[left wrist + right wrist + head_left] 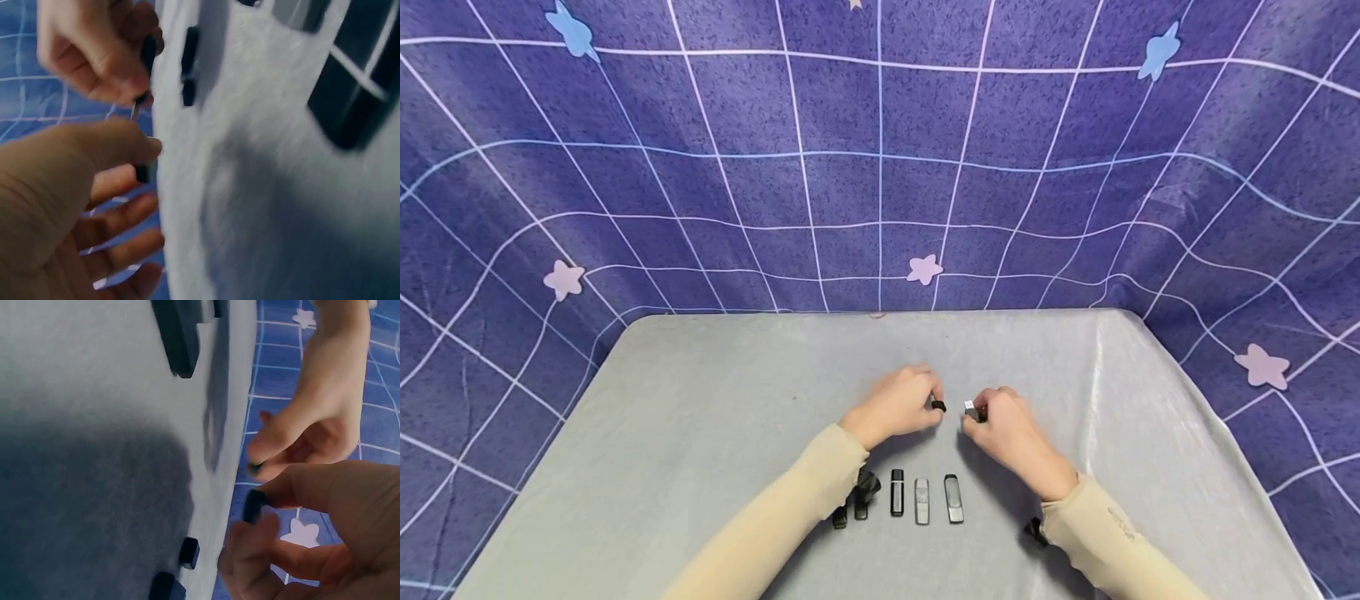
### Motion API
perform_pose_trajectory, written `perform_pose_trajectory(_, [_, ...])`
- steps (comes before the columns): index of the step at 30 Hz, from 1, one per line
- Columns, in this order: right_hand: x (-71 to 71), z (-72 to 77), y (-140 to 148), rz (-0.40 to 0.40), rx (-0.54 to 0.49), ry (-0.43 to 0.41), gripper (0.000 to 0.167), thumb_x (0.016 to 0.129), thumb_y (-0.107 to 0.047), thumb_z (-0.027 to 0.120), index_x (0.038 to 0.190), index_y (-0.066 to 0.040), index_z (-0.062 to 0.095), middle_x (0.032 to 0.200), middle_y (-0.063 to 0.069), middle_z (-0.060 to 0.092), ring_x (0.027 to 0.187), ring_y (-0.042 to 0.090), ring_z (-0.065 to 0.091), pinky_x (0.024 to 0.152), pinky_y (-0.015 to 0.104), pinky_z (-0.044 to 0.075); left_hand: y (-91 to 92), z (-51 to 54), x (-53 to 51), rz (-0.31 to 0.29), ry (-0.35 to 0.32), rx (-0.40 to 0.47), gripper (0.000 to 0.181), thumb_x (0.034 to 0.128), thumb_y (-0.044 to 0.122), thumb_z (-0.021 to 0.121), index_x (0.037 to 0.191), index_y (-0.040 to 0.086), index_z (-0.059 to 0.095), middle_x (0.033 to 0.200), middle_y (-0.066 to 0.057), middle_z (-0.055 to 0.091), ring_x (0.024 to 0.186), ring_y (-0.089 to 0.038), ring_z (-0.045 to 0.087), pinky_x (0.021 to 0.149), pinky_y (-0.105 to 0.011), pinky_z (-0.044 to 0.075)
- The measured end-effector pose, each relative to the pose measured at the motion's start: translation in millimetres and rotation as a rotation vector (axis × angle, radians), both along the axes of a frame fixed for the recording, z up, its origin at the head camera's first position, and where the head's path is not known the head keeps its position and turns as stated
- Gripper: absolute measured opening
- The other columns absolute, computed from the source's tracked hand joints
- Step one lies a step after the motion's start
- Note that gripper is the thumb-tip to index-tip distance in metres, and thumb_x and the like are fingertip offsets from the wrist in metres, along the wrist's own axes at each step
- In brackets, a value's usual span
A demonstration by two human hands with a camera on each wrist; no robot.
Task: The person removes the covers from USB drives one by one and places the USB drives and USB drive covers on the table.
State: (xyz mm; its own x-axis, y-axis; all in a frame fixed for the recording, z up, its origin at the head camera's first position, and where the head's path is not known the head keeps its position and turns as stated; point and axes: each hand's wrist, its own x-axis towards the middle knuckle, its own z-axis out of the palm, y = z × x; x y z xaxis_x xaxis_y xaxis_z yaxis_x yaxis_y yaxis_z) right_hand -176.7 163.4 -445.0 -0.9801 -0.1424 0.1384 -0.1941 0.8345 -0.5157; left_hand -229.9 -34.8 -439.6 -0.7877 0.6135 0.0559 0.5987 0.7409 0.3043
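My left hand (900,405) pinches a small black cap (938,406) between thumb and fingers. Just to the right, my right hand (1009,429) holds a dark USB flash drive (973,412), its bare metal plug (968,405) showing. A short gap parts cap and plug in the head view. The left wrist view has the drive's dark body (149,53) in the right hand and the cap (145,171) under the left thumb. From the right wrist, the drive (253,505) appears between thumb and fingers, much of it covered.
Nearer the body, several USB sticks lie in a row on the grey-covered table (715,392): a black one (897,492), a silver one (922,502) and a grey one (953,500); darker ones (839,518) sit partly behind the left sleeve. A purple gridded curtain (850,192) hangs behind.
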Motion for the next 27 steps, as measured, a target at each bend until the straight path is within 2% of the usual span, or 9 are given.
perform_pose_trajectory(3, [-2.3, -4.3, -6.2, -0.009, 0.030, -0.027, 0.014, 0.080, -0.014, 0.075, 0.077, -0.005, 0.065, 0.072, 0.007, 0.063, 0.066, 0.022, 0.058, 0.059, 0.034, 0.050, 13.1, -8.5, -1.9, 0.029, 0.015, -0.025, 0.017, 0.0857, 0.029, 0.081, 0.097, 0.019, 0.074, 0.094, 0.006, 0.068, 0.085, -0.011, 0.062, 0.069, -0.026, 0.052])
perform_pose_trajectory(7, [-2.5, -9.4, -11.3, -0.022, 0.022, -0.077, 0.017, 0.081, -0.009, 0.074, 0.079, -0.004, 0.058, 0.068, 0.006, 0.058, 0.062, 0.022, 0.055, 0.054, 0.033, 0.047, 25.8, -15.0, -1.6, 0.038, -0.038, -0.033, 0.017, 0.0848, 0.026, 0.084, 0.096, 0.019, 0.073, 0.090, 0.006, 0.069, 0.079, -0.010, 0.060, 0.065, -0.026, 0.051])
perform_pose_trajectory(13, [-0.7, -17.2, -13.2, -0.004, 0.036, -0.021, 0.019, 0.081, -0.003, 0.075, 0.083, -0.002, 0.056, 0.070, 0.008, 0.057, 0.063, 0.024, 0.056, 0.055, 0.036, 0.048, 35.3, -19.1, -0.6, 0.042, -0.091, -0.072, 0.020, 0.0868, 0.027, 0.083, 0.102, 0.018, 0.074, 0.096, 0.005, 0.071, 0.081, -0.010, 0.060, 0.065, -0.027, 0.052])
perform_pose_trajectory(16, [2.9, -17.5, -13.7, -0.011, 0.014, 0.060, 0.016, 0.084, -0.005, 0.076, 0.087, 0.000, 0.061, 0.074, 0.011, 0.060, 0.065, 0.024, 0.058, 0.057, 0.038, 0.049, 30.8, -16.1, 4.2, 0.042, -0.054, -0.059, 0.027, 0.0881, 0.027, 0.082, 0.111, 0.015, 0.073, 0.107, 0.000, 0.073, 0.090, -0.014, 0.066, 0.072, -0.030, 0.056])
perform_pose_trajectory(18, [7.0, -16.1, -13.1, 0.012, -0.042, 0.160, 0.013, 0.087, -0.006, 0.076, 0.092, 0.001, 0.066, 0.080, 0.013, 0.063, 0.070, 0.025, 0.061, 0.061, 0.038, 0.053, 23.3, -11.6, 11.1, 0.048, -0.005, -0.028, 0.033, 0.0902, 0.028, 0.079, 0.119, 0.014, 0.071, 0.114, -0.002, 0.073, 0.096, -0.016, 0.069, 0.078, -0.032, 0.058])
perform_pose_trajectory(20, [12.2, -11.9, -10.0, 0.080, -0.119, 0.262, 0.011, 0.089, -0.006, 0.075, 0.096, 0.000, 0.070, 0.086, 0.012, 0.067, 0.073, 0.023, 0.064, 0.063, 0.036, 0.056, 13.0, -4.4, 20.9, 0.059, 0.049, 0.004, 0.038, 0.0926, 0.031, 0.075, 0.125, 0.013, 0.069, 0.120, -0.004, 0.073, 0.101, -0.018, 0.070, 0.086, -0.035, 0.059])
perform_pose_trajectory(22, [17.0, -3.5, -4.4, 0.189, -0.163, 0.298, 0.010, 0.091, -0.006, 0.074, 0.100, -0.001, 0.072, 0.091, 0.011, 0.071, 0.077, 0.023, 0.068, 0.066, 0.035, 0.060, 1.6, 5.0, 32.2, 0.075, 0.094, 0.023, 0.041, 0.0939, 0.035, 0.073, 0.128, 0.012, 0.069, 0.122, -0.004, 0.073, 0.104, -0.020, 0.071, 0.090, -0.038, 0.059])
perform_pose_trajectory(24, [22.2, 8.5, 2.7, 0.297, -0.134, 0.238, 0.014, 0.092, -0.008, 0.074, 0.105, -0.002, 0.074, 0.098, 0.010, 0.075, 0.083, 0.023, 0.072, 0.073, 0.037, 0.062, -10.0, 15.2, 44.3, 0.092, 0.109, 0.010, 0.045, 0.0936, 0.040, 0.074, 0.128, 0.012, 0.069, 0.124, -0.005, 0.073, 0.106, -0.022, 0.072, 0.092, -0.041, 0.058])
perform_pose_trajectory(27, [28.8, 28.8, 12.0, 0.403, -0.010, 0.011, 0.023, 0.092, -0.014, 0.076, 0.112, -0.003, 0.073, 0.104, 0.010, 0.077, 0.091, 0.025, 0.073, 0.082, 0.042, 0.061, -26.2, 30.0, 61.6, 0.125, 0.065, -0.024, 0.049, 0.0918, 0.043, 0.076, 0.128, 0.010, 0.070, 0.120, -0.006, 0.075, 0.108, -0.027, 0.072, 0.091, -0.044, 0.058])
